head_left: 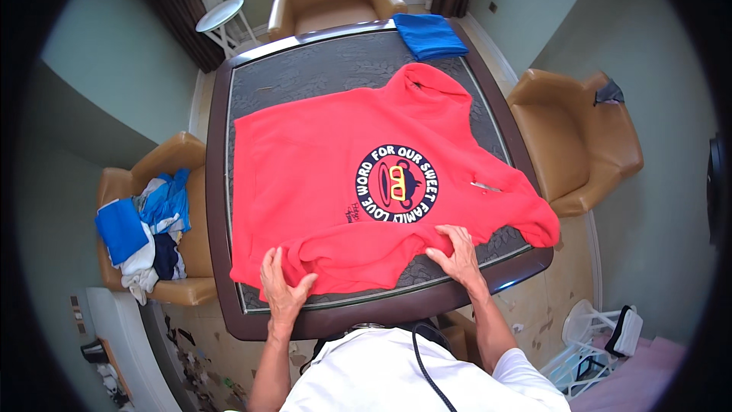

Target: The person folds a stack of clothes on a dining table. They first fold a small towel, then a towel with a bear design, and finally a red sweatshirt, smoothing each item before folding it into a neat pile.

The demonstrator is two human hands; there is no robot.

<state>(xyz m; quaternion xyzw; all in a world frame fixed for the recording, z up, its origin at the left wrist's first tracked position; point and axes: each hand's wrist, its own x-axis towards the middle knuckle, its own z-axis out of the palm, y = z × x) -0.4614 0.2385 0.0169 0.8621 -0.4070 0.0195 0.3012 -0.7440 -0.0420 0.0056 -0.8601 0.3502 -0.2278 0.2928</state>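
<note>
The red hoodie [358,183] lies spread flat on the counter [320,69], its folded near sleeve under both grips, left hand [282,288] and right hand [457,255] pressing flat, fingers spread.

A hoodie [335,183] lies on the table [221,206], a folded cloth [428,34] behind it.

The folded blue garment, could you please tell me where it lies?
The folded blue garment lies at the table's far right corner, just beyond the red hoodie's hood.

The red hoodie [335,183] hides much of the table [320,69] (its small chest print unreadable).
</note>
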